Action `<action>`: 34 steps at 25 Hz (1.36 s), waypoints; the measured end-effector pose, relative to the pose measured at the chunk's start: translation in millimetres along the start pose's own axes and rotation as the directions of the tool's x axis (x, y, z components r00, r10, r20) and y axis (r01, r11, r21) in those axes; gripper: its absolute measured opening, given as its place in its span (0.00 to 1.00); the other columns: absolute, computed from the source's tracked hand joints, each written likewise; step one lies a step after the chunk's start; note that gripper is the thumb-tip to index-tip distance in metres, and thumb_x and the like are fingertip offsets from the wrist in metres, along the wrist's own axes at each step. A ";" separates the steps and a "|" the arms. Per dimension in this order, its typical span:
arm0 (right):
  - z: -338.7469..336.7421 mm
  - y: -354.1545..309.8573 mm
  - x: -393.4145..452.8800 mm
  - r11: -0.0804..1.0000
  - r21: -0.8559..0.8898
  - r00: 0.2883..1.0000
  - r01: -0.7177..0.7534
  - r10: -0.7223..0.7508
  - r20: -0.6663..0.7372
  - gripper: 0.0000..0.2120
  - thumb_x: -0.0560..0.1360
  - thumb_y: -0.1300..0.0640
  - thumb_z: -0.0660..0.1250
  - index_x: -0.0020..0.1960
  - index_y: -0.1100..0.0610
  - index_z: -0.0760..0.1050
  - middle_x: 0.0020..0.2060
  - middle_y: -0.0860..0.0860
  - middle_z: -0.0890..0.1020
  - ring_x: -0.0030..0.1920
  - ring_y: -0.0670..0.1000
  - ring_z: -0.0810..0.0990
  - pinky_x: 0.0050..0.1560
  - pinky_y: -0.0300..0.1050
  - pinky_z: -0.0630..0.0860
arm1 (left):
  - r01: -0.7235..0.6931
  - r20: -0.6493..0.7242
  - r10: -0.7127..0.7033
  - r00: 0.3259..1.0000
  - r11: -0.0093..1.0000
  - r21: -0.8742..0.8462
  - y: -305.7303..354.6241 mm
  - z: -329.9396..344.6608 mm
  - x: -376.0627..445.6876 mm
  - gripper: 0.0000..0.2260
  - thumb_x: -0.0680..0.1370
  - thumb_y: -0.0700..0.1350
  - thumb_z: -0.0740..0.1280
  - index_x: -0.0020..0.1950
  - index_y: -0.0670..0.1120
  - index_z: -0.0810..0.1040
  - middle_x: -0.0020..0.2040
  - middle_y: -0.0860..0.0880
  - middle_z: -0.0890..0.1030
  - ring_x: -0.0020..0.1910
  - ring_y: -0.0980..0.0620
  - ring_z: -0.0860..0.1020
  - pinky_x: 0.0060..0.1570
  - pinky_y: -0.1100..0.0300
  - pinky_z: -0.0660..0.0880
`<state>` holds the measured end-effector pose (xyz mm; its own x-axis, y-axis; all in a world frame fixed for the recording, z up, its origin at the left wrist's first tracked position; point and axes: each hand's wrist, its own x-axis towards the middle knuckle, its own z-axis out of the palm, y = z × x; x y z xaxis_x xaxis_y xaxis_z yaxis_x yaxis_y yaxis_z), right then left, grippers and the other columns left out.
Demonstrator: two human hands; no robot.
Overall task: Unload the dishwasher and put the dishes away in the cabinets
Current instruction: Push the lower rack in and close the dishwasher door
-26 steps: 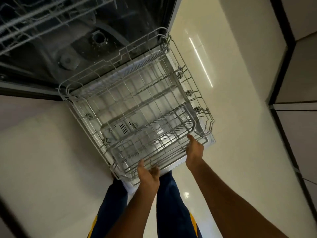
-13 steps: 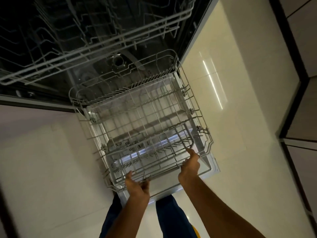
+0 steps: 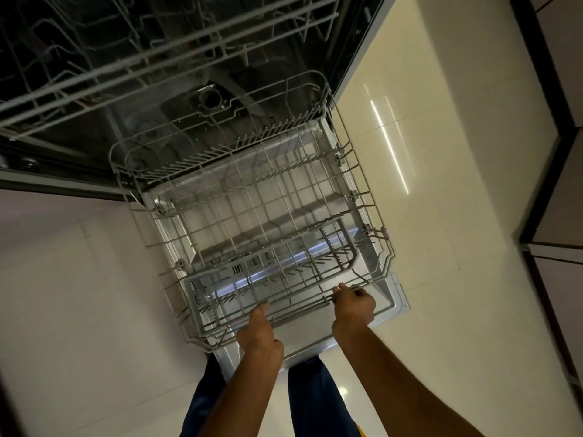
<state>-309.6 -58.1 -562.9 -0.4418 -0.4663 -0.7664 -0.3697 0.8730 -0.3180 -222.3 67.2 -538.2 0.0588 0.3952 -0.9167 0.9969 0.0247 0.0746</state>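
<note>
Over the open dishwasher door (image 3: 392, 298), both hands grip the lower rack's (image 3: 258, 222) front rim: left hand (image 3: 260, 331) and right hand (image 3: 355, 307), fingers curled around wire.

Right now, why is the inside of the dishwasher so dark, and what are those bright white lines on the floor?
In the head view, little light reaches the dishwasher tub, so it looks nearly black; the white streaks are glare on the glossy floor tiles; the lower rack over the open door catches more light; the wide lens bends straight edges near the corners.
</note>
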 end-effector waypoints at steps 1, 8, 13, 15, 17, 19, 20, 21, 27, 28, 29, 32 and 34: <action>0.8 2.5 -0.2 1.000 -0.005 1.000 0.022 -0.022 -0.002 0.12 0.79 0.64 0.73 0.62 0.62 0.83 0.52 0.54 0.87 0.53 0.54 0.86 0.64 0.53 0.82 | -0.003 0.000 0.003 1.000 0.999 0.034 -1.3 -0.3 1.7 0.14 0.78 0.44 0.73 0.61 0.41 0.79 0.66 0.46 0.76 0.61 0.46 0.75 0.56 0.56 0.71; 3.3 8.4 -0.8 0.990 0.127 0.998 0.059 -0.060 0.007 0.16 0.77 0.67 0.74 0.64 0.64 0.80 0.52 0.54 0.86 0.49 0.51 0.86 0.61 0.52 0.83 | -0.090 -0.045 0.098 0.994 0.984 0.155 -18.9 -4.9 2.6 0.10 0.75 0.37 0.74 0.52 0.37 0.75 0.55 0.45 0.76 0.52 0.46 0.76 0.54 0.56 0.72; 3.7 4.0 18.1 0.982 0.175 0.996 -0.075 0.063 0.069 0.08 0.81 0.60 0.71 0.59 0.59 0.82 0.48 0.55 0.88 0.43 0.50 0.87 0.57 0.53 0.85 | -0.050 0.043 0.047 0.998 0.997 0.055 -4.9 -21.8 24.0 0.05 0.76 0.42 0.72 0.49 0.42 0.80 0.49 0.43 0.78 0.35 0.54 0.78 0.31 0.64 0.76; -3.0 -2.0 18.1 0.991 0.124 0.996 -0.057 0.049 0.072 0.12 0.81 0.53 0.71 0.62 0.58 0.81 0.51 0.56 0.86 0.42 0.53 0.86 0.54 0.57 0.86 | 0.037 0.090 -0.037 0.995 0.999 0.007 5.5 -35.5 28.4 0.06 0.81 0.47 0.69 0.55 0.45 0.79 0.51 0.41 0.76 0.40 0.50 0.77 0.41 0.56 0.80; -6.4 -11.2 26.3 0.973 0.194 0.985 -0.123 0.096 0.145 0.21 0.82 0.56 0.70 0.74 0.53 0.73 0.60 0.58 0.81 0.49 0.58 0.84 0.45 0.56 0.87 | 0.100 0.129 -0.086 0.988 0.990 -0.103 11.6 -42.1 35.9 0.08 0.82 0.43 0.69 0.57 0.41 0.77 0.56 0.36 0.76 0.46 0.44 0.78 0.41 0.52 0.84; -9.7 -20.0 29.5 0.955 0.252 0.973 -0.156 0.105 0.204 0.27 0.83 0.67 0.65 0.78 0.51 0.65 0.63 0.60 0.79 0.50 0.60 0.85 0.38 0.56 0.86 | 0.087 0.137 -0.063 0.989 0.980 -0.182 11.3 -41.2 32.8 0.05 0.81 0.39 0.68 0.55 0.38 0.77 0.62 0.34 0.78 0.50 0.41 0.81 0.40 0.53 0.84; -11.3 -23.1 27.9 0.948 0.280 0.972 -0.155 0.096 0.214 0.29 0.83 0.70 0.62 0.79 0.51 0.63 0.60 0.61 0.79 0.46 0.59 0.84 0.38 0.57 0.87 | 0.072 0.132 -0.048 0.990 0.981 -0.182 7.2 -40.4 26.9 0.06 0.82 0.39 0.68 0.56 0.37 0.77 0.62 0.36 0.79 0.51 0.42 0.82 0.41 0.54 0.85; -11.5 -24.8 23.2 0.944 0.295 0.970 -0.147 0.079 0.230 0.30 0.83 0.71 0.61 0.79 0.49 0.62 0.58 0.60 0.80 0.44 0.58 0.84 0.42 0.59 0.87 | 0.060 0.111 -0.038 0.993 0.978 -0.202 -0.7 -41.1 21.6 0.08 0.82 0.40 0.67 0.58 0.37 0.78 0.62 0.38 0.81 0.52 0.45 0.83 0.42 0.56 0.84; -17.6 -28.1 22.6 0.927 0.366 0.983 -0.080 0.012 0.185 0.26 0.84 0.70 0.60 0.76 0.48 0.66 0.53 0.58 0.79 0.40 0.57 0.80 0.41 0.58 0.86 | 0.011 0.143 0.046 0.989 0.926 -0.376 -25.7 -43.3 -2.8 0.19 0.84 0.36 0.63 0.75 0.42 0.70 0.65 0.36 0.80 0.57 0.45 0.82 0.56 0.53 0.81; -13.7 -29.2 21.9 0.929 0.361 0.983 -0.080 0.014 0.183 0.25 0.84 0.70 0.60 0.75 0.50 0.67 0.52 0.58 0.79 0.39 0.56 0.80 0.39 0.57 0.87 | -0.035 0.116 0.086 0.989 0.923 -0.382 -24.5 -41.1 7.1 0.21 0.83 0.34 0.64 0.75 0.41 0.69 0.64 0.34 0.80 0.53 0.45 0.83 0.55 0.54 0.83; -10.2 -26.6 22.7 0.928 0.359 0.979 -0.104 0.033 0.200 0.21 0.84 0.68 0.60 0.73 0.51 0.69 0.51 0.59 0.79 0.38 0.56 0.80 0.37 0.56 0.87 | -0.056 0.115 0.109 0.987 0.921 -0.387 -23.5 -39.5 19.6 0.22 0.81 0.32 0.65 0.75 0.40 0.69 0.64 0.32 0.80 0.51 0.46 0.83 0.52 0.57 0.83; -6.3 -17.9 20.9 0.923 0.353 0.968 -0.153 0.067 0.243 0.12 0.87 0.63 0.60 0.69 0.54 0.72 0.48 0.59 0.80 0.39 0.56 0.81 0.36 0.53 0.87 | -0.038 0.141 0.101 0.985 0.918 -0.395 -19.3 -44.7 37.7 0.24 0.79 0.31 0.68 0.75 0.36 0.69 0.61 0.33 0.82 0.47 0.47 0.86 0.47 0.58 0.84; -7.9 -11.0 24.7 0.928 0.361 0.967 -0.092 -0.003 0.254 0.24 0.85 0.66 0.62 0.77 0.48 0.66 0.56 0.58 0.81 0.45 0.57 0.83 0.43 0.56 0.87 | -0.020 0.154 0.090 0.984 0.913 -0.407 -20.3 -50.8 38.1 0.22 0.80 0.31 0.68 0.74 0.35 0.70 0.57 0.36 0.84 0.46 0.49 0.87 0.44 0.60 0.85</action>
<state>-323.0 -80.4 -573.9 -0.2188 -0.4174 -0.8820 -0.0072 0.9045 -0.4263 -243.0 128.4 -554.7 0.1556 0.2495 -0.9558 0.8880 0.3886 0.2460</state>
